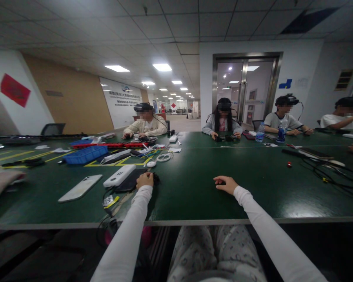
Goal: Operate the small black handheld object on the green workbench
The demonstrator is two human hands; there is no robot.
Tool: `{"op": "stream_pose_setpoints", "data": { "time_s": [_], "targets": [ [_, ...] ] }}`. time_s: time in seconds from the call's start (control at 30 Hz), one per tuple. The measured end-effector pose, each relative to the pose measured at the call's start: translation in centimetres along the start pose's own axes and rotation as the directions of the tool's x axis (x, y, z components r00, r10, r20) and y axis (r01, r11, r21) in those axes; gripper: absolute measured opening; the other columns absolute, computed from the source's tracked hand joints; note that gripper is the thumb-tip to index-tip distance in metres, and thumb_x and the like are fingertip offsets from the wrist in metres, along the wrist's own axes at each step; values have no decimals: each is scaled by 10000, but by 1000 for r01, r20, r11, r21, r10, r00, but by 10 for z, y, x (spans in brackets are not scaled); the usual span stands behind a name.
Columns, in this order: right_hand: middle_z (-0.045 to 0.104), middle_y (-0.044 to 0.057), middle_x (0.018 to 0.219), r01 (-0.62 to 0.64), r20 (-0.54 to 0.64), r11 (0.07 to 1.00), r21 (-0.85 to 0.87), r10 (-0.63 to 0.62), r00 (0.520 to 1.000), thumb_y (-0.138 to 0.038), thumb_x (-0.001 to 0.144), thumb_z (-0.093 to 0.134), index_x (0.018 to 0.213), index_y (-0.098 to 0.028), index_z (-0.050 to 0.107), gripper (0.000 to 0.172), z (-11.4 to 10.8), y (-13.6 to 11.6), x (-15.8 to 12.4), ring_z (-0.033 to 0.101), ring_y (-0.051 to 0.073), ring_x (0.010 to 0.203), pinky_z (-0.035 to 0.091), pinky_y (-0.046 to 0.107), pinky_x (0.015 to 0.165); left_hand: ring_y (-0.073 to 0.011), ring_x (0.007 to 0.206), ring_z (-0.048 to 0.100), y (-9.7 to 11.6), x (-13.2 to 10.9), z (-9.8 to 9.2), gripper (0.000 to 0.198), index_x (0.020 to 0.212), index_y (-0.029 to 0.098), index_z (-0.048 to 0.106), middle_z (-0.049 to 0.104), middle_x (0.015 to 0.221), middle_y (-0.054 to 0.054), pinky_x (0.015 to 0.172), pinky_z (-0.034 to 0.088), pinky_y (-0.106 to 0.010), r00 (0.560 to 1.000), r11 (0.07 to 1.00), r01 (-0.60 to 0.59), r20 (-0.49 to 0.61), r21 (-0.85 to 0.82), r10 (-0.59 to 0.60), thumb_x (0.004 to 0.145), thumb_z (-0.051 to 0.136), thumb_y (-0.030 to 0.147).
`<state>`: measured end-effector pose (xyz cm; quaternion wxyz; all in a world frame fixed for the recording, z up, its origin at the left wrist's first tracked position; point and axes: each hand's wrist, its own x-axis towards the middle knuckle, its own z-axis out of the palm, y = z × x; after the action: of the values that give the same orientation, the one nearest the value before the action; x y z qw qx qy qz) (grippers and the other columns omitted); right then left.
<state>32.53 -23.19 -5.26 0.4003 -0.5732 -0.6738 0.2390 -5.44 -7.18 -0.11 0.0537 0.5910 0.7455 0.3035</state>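
Note:
My left hand [145, 180] is closed on a small black object [156, 179] on the green table. Only a part of that object shows past the fingers, so its kind is unclear. Beside this hand lie a black flat pad or pouch [131, 181] and a white power bank [119, 176]. My right hand [226, 184] rests over the tabletop further right, fingers loosely bent and a little apart, with nothing visible in it.
A white phone [80, 188] lies left. Behind are a blue tray [86, 154], a white cable coil [164, 157] and a round white piece [151, 164]. Black cables [332, 172] and a small red item [289, 164] are right. Several people wearing headsets sit across; another person's arm [2, 184] reaches in left.

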Motion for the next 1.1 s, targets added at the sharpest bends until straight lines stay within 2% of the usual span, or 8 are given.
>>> {"op": "stream_pose_setpoints", "data": {
  "time_s": [0.4, 0.8, 1.1],
  "targets": [
    [654, 14, 869, 26, -27, 1000, -1, -26, 999, -235, 646, 645, 1031, -202, 613, 388, 3, 7, 4, 583, 158, 830, 455, 349, 829, -277, 1085, 463, -3, 2, 6, 314, 963, 228, 621, 551, 1140, -94, 845, 396, -390, 999, 998, -44, 3, 50, 44, 781, 455, 422],
    [654, 16, 874, 28, -22, 1000, -11, -28, 999, -231, 657, 641, 1029, -208, 616, 374, 2, 3, 2, 585, 158, 838, 455, 350, 835, -268, 1055, 469, 0, -5, 3, 327, 938, 215, 604, 553, 1090, -98, 833, 394, -370, 995, 987, -93, -5, 128, 95, 753, 484, 456],
    [651, 22, 890, 14, -12, 1000, -10, -14, 1000, -240, 663, 637, 1047, -203, 608, 386, 2, 3, 2, 586, 158, 847, 456, 346, 833, -294, 1070, 432, 6, -13, 0, 338, 915, 214, 611, 530, 1105, -113, 831, 389, -411, 985, 967, -161, -25, 197, 169, 724, 510, 474]
  ]
}}
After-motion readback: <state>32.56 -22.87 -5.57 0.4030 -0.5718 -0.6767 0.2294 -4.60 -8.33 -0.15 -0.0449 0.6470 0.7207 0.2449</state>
